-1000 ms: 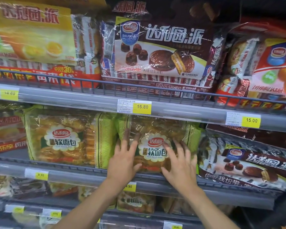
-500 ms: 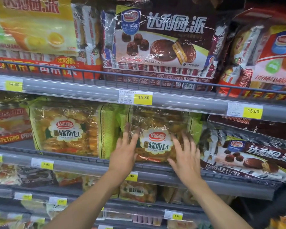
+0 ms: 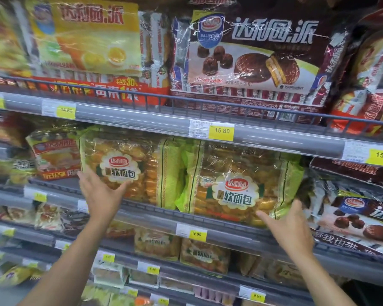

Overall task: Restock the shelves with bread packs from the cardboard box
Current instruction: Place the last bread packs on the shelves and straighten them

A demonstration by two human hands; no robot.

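Two bare hands reach toward the middle shelf, both spread wide and gripping nothing. The left hand [image 3: 102, 194] has its fingers splayed; its fingertips [image 3: 119, 187] lie against the lower front of a clear-and-green plastic bread pack with a white scalloped label [image 3: 122, 168], thumb side just below that label. Whether the palm presses the film I cannot tell. The right hand [image 3: 293, 228] is splayed too, palm turned inward, held off the lower right corner of a second, matching green-edged bread pack [image 3: 239, 186]; the thumb tip sits just under the pack's bottom edge, contact uncertain. Both packs stand upright, side by side, on the grey wire-fronted shelf [image 3: 159, 214], the second one between the two hands. Just below the right thumb, a yellow price tag reading 9.90 [image 3: 197, 234] on the shelf rail. Beyond the right fingers, a dark brown chocolate pie bag [image 3: 360, 221]. Above both hands, on the upper shelf, a large brown chocolate pie pack [image 3: 252, 54] and a yellow egg pie pack [image 3: 89, 36]. Left edge blurred.
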